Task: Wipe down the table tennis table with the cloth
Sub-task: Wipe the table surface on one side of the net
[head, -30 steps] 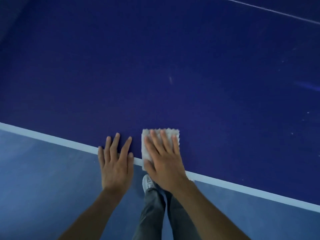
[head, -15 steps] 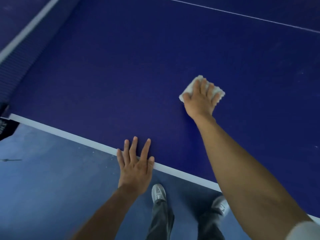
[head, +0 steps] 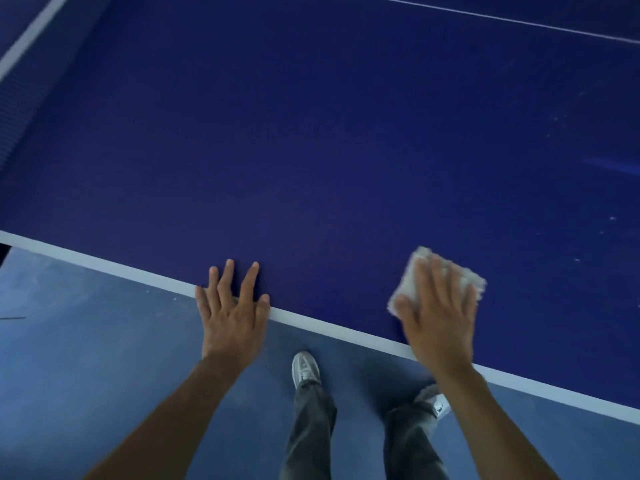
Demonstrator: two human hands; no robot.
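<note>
The dark blue table tennis table [head: 311, 150] fills most of the view, with a white line along its near edge. A folded white cloth [head: 412, 282] lies on the table close to that edge, at the right. My right hand [head: 440, 317] presses flat on the cloth with straight, spread fingers and covers most of it. My left hand [head: 232, 313] rests flat on the table's near edge, fingers spread, about a forearm's length left of the cloth.
The net [head: 20, 95] runs along the far left. A thin white centre line [head: 502, 19] crosses the top right. Pale specks and streaks mark the table at the right [head: 568, 119]. My legs and grey shoes [head: 304, 370] stand on the blue floor below the edge.
My right hand has drawn the cloth back from the table's middle towards the near edge, and further right than a second ago. My left hand stays on the edge.
</note>
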